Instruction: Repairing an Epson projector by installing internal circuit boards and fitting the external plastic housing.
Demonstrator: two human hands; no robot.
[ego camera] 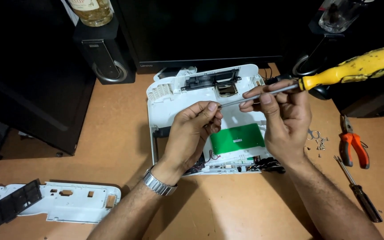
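Observation:
An opened white device casing (161, 102) lies in the middle of the brown table, with a green circuit board (238, 138) exposed inside it. My right hand (283, 120) holds a screwdriver by its metal shaft (263, 94); its yellow handle (361, 66) points up to the right. My left hand (192, 131), with a metal watch at the wrist, pinches at the screwdriver's tip above the casing. Whether a screw sits between those fingers is too small to tell.
A detached white panel with a black grille (50, 202) lies at the front left. Orange-handled pliers (354, 146), a dark screwdriver (361, 195) and loose screws (318, 140) lie to the right. A monitor base, black speakers (105, 53) and a bottle (92, 11) stand at the back.

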